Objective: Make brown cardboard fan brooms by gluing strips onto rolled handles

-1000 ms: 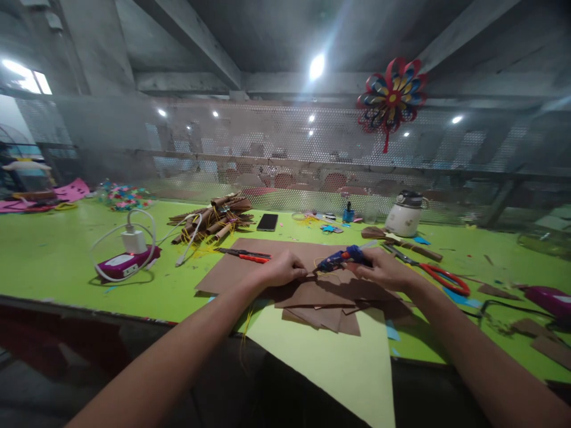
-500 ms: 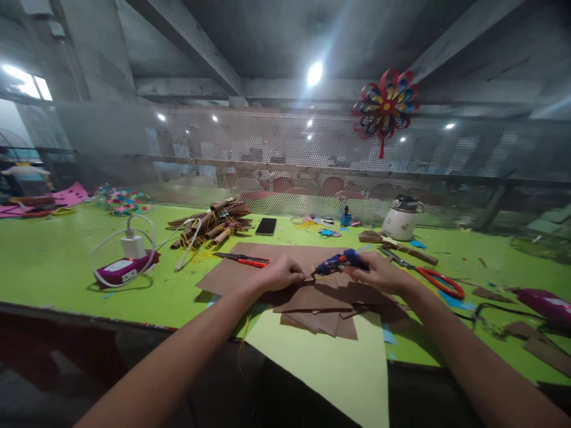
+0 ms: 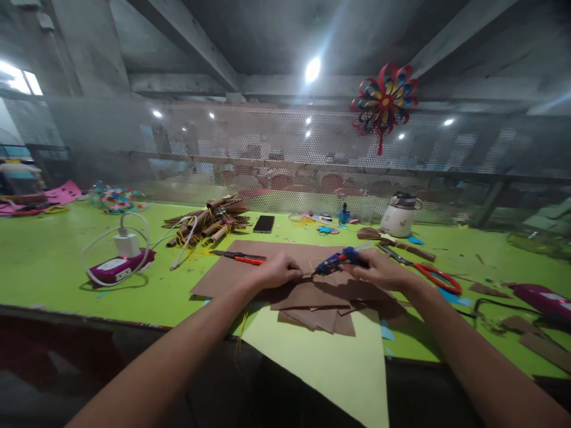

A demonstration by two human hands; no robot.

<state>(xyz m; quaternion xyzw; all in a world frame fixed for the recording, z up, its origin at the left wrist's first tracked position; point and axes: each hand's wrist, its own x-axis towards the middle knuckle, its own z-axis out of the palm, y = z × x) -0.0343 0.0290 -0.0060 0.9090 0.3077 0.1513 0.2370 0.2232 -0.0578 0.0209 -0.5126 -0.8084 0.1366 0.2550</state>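
Observation:
My right hand [image 3: 378,269] is wrapped round a blue glue gun [image 3: 339,260], its nozzle pointing left and down at the brown paper [image 3: 312,295]. Beside the nozzle, my left hand [image 3: 280,270] rests on that paper with its fingers pinched together; what lies between them is too small to make out. Several brown sheets overlap under both hands, on top of a pale yellow sheet [image 3: 321,362] that hangs over the table's front edge. Red-handled pliers or cutters [image 3: 245,258] lie on the brown paper behind my left hand.
On the green table [image 3: 49,255] are a purple power strip [image 3: 120,267] with a white cable, rolled brown paper bundles [image 3: 214,223], a phone [image 3: 264,224], a white jug [image 3: 397,219], orange scissors [image 3: 437,278] and another purple strip [image 3: 542,300]. Behind stands a mesh screen.
The whole view has shifted slightly. Both hands stay at nearly the same place on the paper, the glue gun still in my right hand.

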